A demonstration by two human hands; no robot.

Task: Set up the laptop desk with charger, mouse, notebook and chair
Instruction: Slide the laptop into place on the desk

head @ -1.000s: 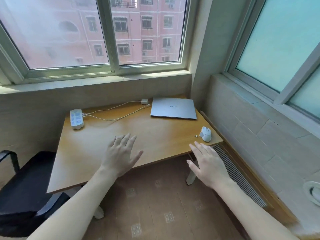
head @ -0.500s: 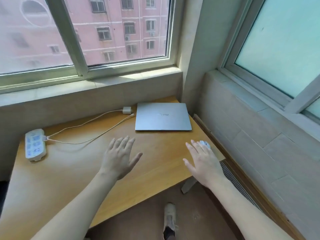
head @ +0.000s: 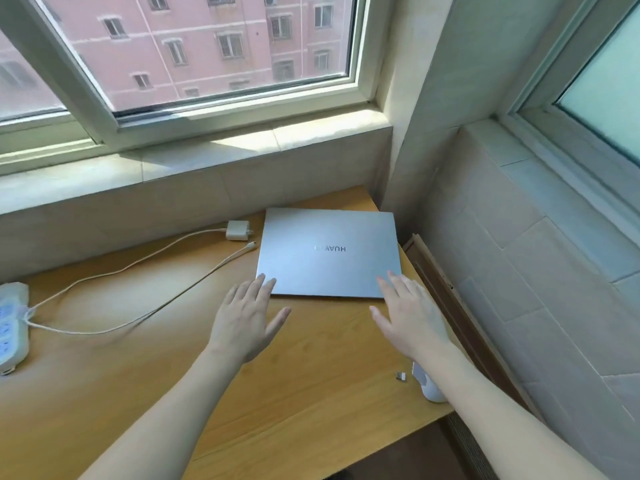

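Barely begun, by the look of it: on a smooth, honey-coloured wooden desk (head: pixel 311 368) pushed into a tiled window corner, a slim matte-silver laptop (head: pixel 329 252) lies closed at the far right, its lettering facing away. Both hands reach for its near edge with fingers straight and slightly spread; the left hand (head: pixel 247 318) has its fingertips at the near-left corner, the right hand (head: pixel 410 315) at the near-right corner, neither gripping. Whether they touch the lid cannot be told. A white power strip (head: pixel 12 327), rounded and plastic, sits at the left edge, one thin pale cable (head: pixel 138 268) running from it to a small square charger block (head: pixel 237 230) just left of the laptop, a second cable's plug (head: pixel 250 245) lying loose beside the lid. The white mouse (head: pixel 429 386) shows partly under the right forearm, a tiny dongle (head: pixel 401 376) next to it. No notebook or chair is visible; opening, plugging in and arranging apparently remain.
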